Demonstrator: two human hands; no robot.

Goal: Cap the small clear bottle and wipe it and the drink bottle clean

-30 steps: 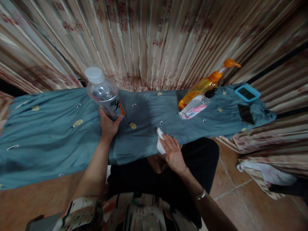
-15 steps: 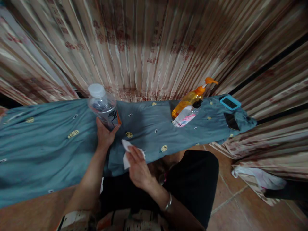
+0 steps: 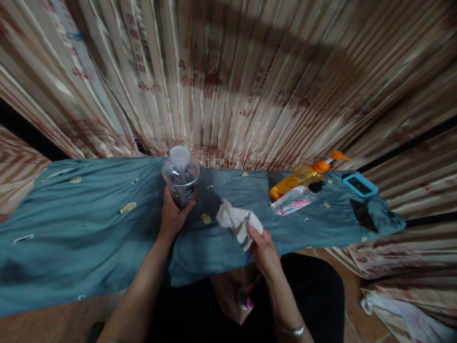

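My left hand [image 3: 173, 216] is wrapped round the lower part of a clear plastic bottle [image 3: 181, 176] with a white cap and a dark-and-orange label. The bottle is upright over the blue-green cloth; whether its base touches the cloth is hidden. Pinched in my right hand [image 3: 266, 247] is a crumpled white tissue [image 3: 239, 221], hanging out to the left, apart from the bottle. To the right of the tissue are an amber pump bottle [image 3: 298, 180] with an orange pump top and a clear bottle [image 3: 294, 201] with a black cap and a pink-and-white label.
A blue-green cloth [image 3: 117, 247] with pineapple prints covers the long narrow table. At its right end lie a blue-framed digital device [image 3: 360, 184] and a dark flat object [image 3: 363, 215]. Pleated patterned curtains [image 3: 228, 95] hang behind and to the right. Tiled floor shows below.
The view has shifted, so things sit lower and further right. My right hand has moved right, away from the bottle, and the tissue is now bunched and lifted. My left hand still holds the bottle.
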